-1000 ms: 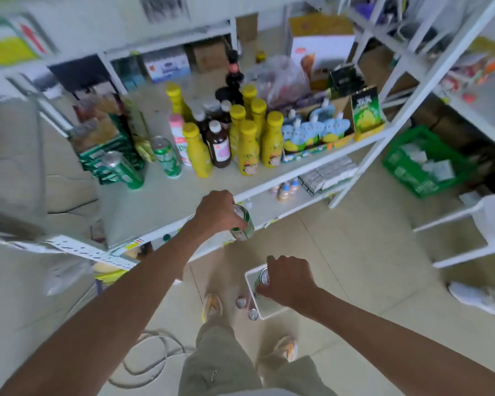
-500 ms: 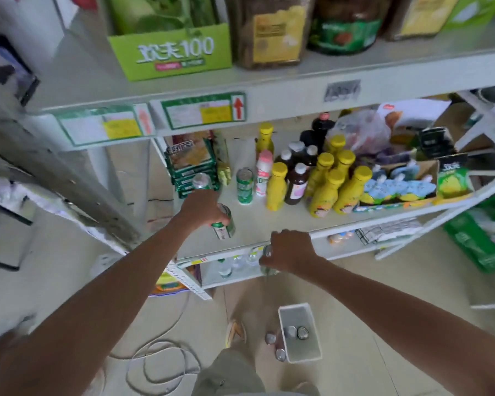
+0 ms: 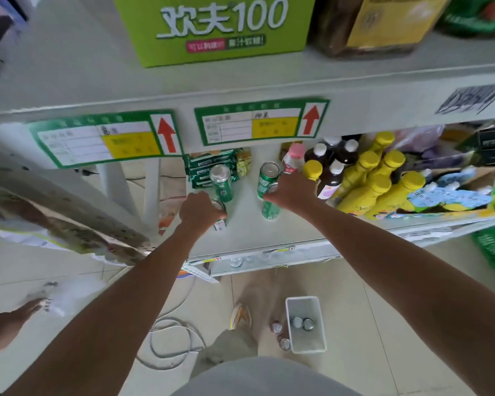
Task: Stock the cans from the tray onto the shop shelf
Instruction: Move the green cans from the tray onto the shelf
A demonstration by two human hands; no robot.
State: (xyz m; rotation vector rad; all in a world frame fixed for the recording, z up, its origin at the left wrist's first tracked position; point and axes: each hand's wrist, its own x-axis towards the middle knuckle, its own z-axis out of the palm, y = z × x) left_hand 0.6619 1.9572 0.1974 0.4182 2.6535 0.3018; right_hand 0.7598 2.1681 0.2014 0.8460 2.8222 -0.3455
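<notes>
At frame centre, the left hand [image 3: 200, 210] and right hand [image 3: 290, 192] each grip a green metal can [image 3: 270, 209] on the white shop shelf [image 3: 269, 230].

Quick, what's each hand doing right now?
Left hand: closed on a green can.
Right hand: closed on another green can.

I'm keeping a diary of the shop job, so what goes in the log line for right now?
left hand: holding can on shelf | right hand: holding green can | tray: cans remain
</notes>
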